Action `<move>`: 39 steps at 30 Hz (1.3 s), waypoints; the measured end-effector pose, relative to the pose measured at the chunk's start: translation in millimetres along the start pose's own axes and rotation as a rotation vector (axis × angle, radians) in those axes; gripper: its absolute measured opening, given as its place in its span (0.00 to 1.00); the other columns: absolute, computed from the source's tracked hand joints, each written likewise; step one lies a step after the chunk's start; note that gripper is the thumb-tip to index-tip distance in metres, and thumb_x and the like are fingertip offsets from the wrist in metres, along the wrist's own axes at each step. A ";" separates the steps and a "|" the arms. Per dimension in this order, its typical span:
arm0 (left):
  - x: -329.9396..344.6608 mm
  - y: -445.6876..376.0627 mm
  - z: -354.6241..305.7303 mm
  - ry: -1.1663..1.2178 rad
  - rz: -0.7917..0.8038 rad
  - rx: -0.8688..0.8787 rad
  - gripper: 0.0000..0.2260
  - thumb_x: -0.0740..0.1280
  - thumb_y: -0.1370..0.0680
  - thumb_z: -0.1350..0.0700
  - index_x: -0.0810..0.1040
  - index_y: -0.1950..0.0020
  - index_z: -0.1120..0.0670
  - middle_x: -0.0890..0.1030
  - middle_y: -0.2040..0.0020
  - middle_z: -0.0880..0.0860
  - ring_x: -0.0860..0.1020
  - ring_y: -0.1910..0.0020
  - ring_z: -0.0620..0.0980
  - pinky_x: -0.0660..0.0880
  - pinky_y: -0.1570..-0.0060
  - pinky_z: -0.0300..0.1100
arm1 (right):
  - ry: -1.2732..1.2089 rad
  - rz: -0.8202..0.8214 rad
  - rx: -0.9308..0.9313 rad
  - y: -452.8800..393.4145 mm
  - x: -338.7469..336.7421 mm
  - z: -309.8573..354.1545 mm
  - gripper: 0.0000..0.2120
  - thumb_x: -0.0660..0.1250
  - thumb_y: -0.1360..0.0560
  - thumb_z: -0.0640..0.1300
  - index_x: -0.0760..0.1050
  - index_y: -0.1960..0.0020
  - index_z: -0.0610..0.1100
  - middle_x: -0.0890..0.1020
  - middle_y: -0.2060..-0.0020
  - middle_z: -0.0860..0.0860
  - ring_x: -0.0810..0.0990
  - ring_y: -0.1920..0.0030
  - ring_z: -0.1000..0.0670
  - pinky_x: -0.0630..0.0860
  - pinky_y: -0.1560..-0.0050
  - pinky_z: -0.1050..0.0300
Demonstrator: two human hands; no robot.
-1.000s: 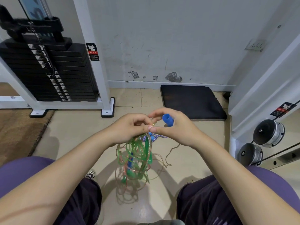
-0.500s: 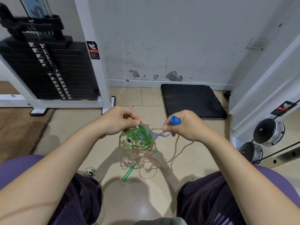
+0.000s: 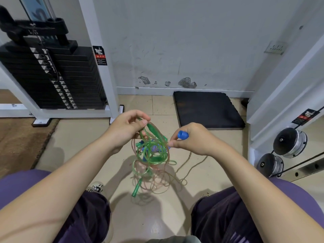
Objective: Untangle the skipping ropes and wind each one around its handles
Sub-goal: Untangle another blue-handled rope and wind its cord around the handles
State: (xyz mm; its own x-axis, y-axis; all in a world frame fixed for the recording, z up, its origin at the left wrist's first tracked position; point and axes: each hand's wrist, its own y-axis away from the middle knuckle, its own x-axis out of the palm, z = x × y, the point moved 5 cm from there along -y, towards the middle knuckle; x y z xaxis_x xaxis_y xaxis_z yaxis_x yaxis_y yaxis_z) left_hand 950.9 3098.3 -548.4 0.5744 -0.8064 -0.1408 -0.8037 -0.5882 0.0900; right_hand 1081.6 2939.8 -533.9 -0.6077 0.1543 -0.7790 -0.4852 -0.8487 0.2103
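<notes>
Left hand (image 3: 127, 130) grips green loops of the tangle (image 3: 150, 151); right hand (image 3: 191, 141), holding the blue handle (image 3: 182, 135), pinches 1 strand: best pulled slowly, without tightening knots

One head-worn wide-angle view looks forward and down, close over the floor (image 3: 73, 137).

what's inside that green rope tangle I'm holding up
Inside the green rope tangle show a blue-and-white braided cord and a blue handle. How they knot together is hidden by the loops.

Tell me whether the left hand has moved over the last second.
Yes. The left hand has shifted left and away from the right hand, toward the weight stack.
</notes>
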 end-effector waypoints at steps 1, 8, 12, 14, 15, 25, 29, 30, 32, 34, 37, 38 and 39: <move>-0.9 -1.0 1.9 -0.074 -0.022 0.011 0.07 0.65 0.20 0.65 0.79 0.54 0.54 0.72 0.62 0.55 0.77 0.72 0.45 0.79 0.63 0.41 | 0.013 0.009 0.013 -0.5 0.7 -1.5 0.05 0.75 0.29 0.52 0.85 0.58 0.51 0.84 0.64 0.58 0.81 0.59 0.57 0.77 0.57 0.59; -9.2 -1.8 19.0 -0.762 0.043 -0.162 0.02 0.72 0.27 0.54 0.81 0.58 0.47 0.82 0.62 0.49 0.81 0.61 0.53 0.78 0.56 0.46 | -0.412 -0.067 -0.023 4.8 -3.7 2.1 0.04 0.74 0.27 0.40 0.84 0.58 0.39 0.86 0.62 0.46 0.80 0.65 0.57 0.77 0.56 0.59; 3.6 1.8 -1.2 -0.654 0.113 0.114 0.09 0.70 0.28 0.54 0.81 0.49 0.43 0.76 0.47 0.43 0.77 0.46 0.44 0.73 0.45 0.40 | -0.493 -0.028 -0.083 9.3 -1.3 12.0 0.03 0.73 0.26 0.39 0.84 0.56 0.39 0.85 0.65 0.48 0.81 0.65 0.58 0.76 0.59 0.66; 19.1 8.4 -5.9 -0.488 0.301 0.176 0.14 0.71 0.31 0.47 0.81 0.46 0.42 0.78 0.43 0.42 0.75 0.41 0.38 0.70 0.41 0.34 | -0.550 -0.013 -0.106 13.4 -2.0 18.5 0.05 0.71 0.25 0.38 0.82 0.54 0.36 0.83 0.64 0.45 0.77 0.72 0.61 0.70 0.68 0.72; 26.2 11.3 -4.3 -0.459 0.373 0.191 0.16 0.72 0.32 0.43 0.82 0.45 0.43 0.79 0.42 0.44 0.75 0.41 0.38 0.69 0.40 0.32 | -0.589 -0.016 -0.115 14.7 -2.8 20.8 0.06 0.70 0.24 0.38 0.82 0.53 0.34 0.83 0.63 0.42 0.74 0.75 0.61 0.67 0.72 0.72; 9.1 -0.3 3.8 -0.539 0.259 0.088 0.08 0.78 0.29 0.55 0.80 0.57 0.53 0.79 0.63 0.47 0.74 0.63 0.43 0.70 0.60 0.36 | -0.765 -0.397 -0.074 12.2 -35.0 -4.1 0.08 0.67 0.22 0.43 0.82 0.53 0.40 0.85 0.60 0.47 0.62 0.73 0.50 0.58 0.73 0.60; 2.9 0.3 -1.2 -0.401 0.210 0.042 0.12 0.76 0.28 0.48 0.81 0.59 0.56 0.77 0.67 0.47 0.71 0.69 0.42 0.67 0.65 0.36 | -0.498 -0.260 -0.015 8.3 -27.9 -8.5 0.09 0.68 0.22 0.49 0.84 0.56 0.47 0.86 0.61 0.51 0.73 0.68 0.53 0.68 0.69 0.65; 3.3 1.0 -1.5 -0.384 0.210 0.037 0.13 0.76 0.28 0.47 0.81 0.59 0.56 0.78 0.66 0.50 0.72 0.68 0.43 0.68 0.64 0.38 | -0.431 -0.185 0.003 7.9 -23.3 -8.0 0.10 0.67 0.22 0.51 0.85 0.54 0.48 0.86 0.59 0.53 0.77 0.64 0.56 0.71 0.65 0.66; 4.4 2.3 -1.3 -0.390 0.206 0.029 0.13 0.76 0.28 0.47 0.82 0.59 0.56 0.78 0.67 0.51 0.72 0.68 0.44 0.67 0.65 0.39 | -0.315 -0.058 0.026 7.3 -13.0 -7.3 0.13 0.66 0.22 0.55 0.84 0.47 0.50 0.85 0.51 0.57 0.80 0.51 0.63 0.73 0.52 0.69; 5.3 2.5 -0.1 -0.449 0.199 0.018 0.13 0.76 0.28 0.47 0.82 0.60 0.57 0.76 0.70 0.48 0.70 0.71 0.44 0.65 0.68 0.37 | -0.204 -0.005 0.016 6.8 -6.5 -6.0 0.18 0.65 0.22 0.58 0.79 0.37 0.52 0.79 0.40 0.59 0.76 0.39 0.59 0.71 0.38 0.63; 9.3 4.9 0.9 -0.511 0.216 0.005 0.12 0.77 0.29 0.49 0.82 0.61 0.57 0.74 0.72 0.46 0.68 0.72 0.43 0.64 0.69 0.38 | -0.156 -0.054 -0.034 8.4 -6.5 0.5 0.24 0.65 0.22 0.57 0.70 0.28 0.53 0.71 0.31 0.56 0.70 0.32 0.57 0.65 0.30 0.59; 12.2 6.4 1.6 -0.507 0.241 -0.001 0.11 0.78 0.30 0.50 0.82 0.61 0.56 0.73 0.72 0.46 0.68 0.72 0.42 0.64 0.69 0.37 | -0.187 -0.069 -0.073 8.9 -6.5 3.6 0.23 0.66 0.22 0.54 0.70 0.28 0.53 0.72 0.31 0.57 0.70 0.32 0.58 0.66 0.32 0.62; 16.1 8.3 1.7 -0.490 0.274 -0.005 0.10 0.78 0.30 0.51 0.83 0.61 0.56 0.74 0.71 0.46 0.69 0.72 0.42 0.64 0.69 0.37 | -0.250 -0.059 -0.113 9.2 -4.7 7.2 0.22 0.66 0.21 0.52 0.71 0.29 0.51 0.75 0.33 0.56 0.72 0.35 0.59 0.68 0.36 0.67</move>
State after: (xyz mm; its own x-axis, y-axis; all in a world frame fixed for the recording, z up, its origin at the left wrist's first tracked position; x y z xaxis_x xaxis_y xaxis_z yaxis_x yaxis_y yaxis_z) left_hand 953.2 3080.6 -551.6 0.2041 -0.8079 -0.5528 -0.9121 -0.3620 0.1923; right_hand 1075.5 2934.9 -524.0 -0.7234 0.3133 -0.6153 -0.4597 -0.8835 0.0906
